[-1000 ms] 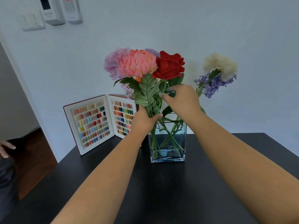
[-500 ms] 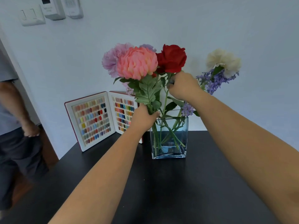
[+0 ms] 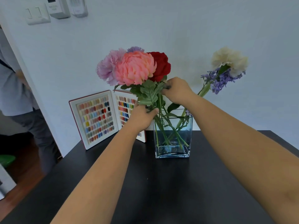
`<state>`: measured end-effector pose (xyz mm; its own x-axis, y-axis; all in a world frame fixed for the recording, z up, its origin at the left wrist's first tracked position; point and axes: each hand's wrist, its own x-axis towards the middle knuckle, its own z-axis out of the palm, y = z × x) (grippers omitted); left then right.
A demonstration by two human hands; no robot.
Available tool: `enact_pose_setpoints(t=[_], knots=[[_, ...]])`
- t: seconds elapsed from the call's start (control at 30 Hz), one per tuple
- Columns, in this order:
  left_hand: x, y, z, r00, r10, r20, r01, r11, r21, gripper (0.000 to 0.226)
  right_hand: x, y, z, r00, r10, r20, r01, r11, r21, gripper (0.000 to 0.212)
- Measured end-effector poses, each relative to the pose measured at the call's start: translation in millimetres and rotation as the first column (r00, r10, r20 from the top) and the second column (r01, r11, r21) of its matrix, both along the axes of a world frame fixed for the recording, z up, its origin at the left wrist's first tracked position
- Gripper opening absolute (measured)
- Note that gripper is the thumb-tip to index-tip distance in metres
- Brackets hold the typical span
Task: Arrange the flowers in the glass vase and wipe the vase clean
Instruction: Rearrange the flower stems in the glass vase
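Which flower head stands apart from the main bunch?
The cream flower, leaning out to the right above the purple sprig; the lilac, pink and red heads cluster tightly together on the left.

Square glass vase [image 3: 172,139] upright on black table, mixed flowers [image 3: 135,67] inside, stems crossing

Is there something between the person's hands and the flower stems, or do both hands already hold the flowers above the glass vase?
Nothing visible stands between them. The left hand grips the bundled stems just above the rim of the glass vase, and the right hand pinches the stem right under the red flower. The stems' lower ends are already inside the vase.
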<state>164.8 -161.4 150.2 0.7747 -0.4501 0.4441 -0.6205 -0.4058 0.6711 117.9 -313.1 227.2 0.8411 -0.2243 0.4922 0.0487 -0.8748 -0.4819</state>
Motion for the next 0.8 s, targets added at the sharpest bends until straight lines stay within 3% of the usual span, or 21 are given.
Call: enact_pose_setpoints(t=[0.17, 0.3, 0.4, 0.53, 0.67, 0.73, 0.8], knots=[[-13, -13, -24, 0.986, 0.165, -0.013, -0.164, 0.961, -0.224, 0.028, 5, 6, -17, 0.992, 0.051, 0.112, -0.087, 0.932, 0.352, 0.023], [-12, -25, -31, 0.964, 0.259, -0.062, -0.261, 0.876, -0.405, 0.033, 11, 13, -24, 0.992, 0.046, 0.115, -0.089, 0.912, 0.4, 0.027], [-13, -35, -31, 0.95, 0.303, -0.076, -0.307, 0.86, -0.407, 0.028, 15, 18, -28, 0.989, 0.046, 0.144, -0.108, 0.88, 0.463, 0.018], [-13, -44, -30, 0.968, 0.246, -0.043, -0.247, 0.911, -0.331, 0.032, 18, 24, -31, 0.992, 0.055, 0.112, -0.101, 0.883, 0.459, 0.017], [-8, -36, -28, 0.951, 0.307, -0.04, -0.301, 0.886, -0.353, 0.043, 12, 18, -25, 0.987, 0.146, 0.065, -0.159, 0.88, 0.447, 0.022], [-2, -33, -27, 0.946, 0.314, -0.084, -0.324, 0.894, -0.308, 0.04, 11, 8, -19, 0.992, 0.116, 0.05, -0.126, 0.894, 0.43, 0.022], [2, -31, -27, 0.944, 0.317, -0.093, -0.33, 0.895, -0.3, 0.039, 14, -4, -13, 0.999, 0.03, -0.013, -0.024, 0.951, 0.307, 0.017]])
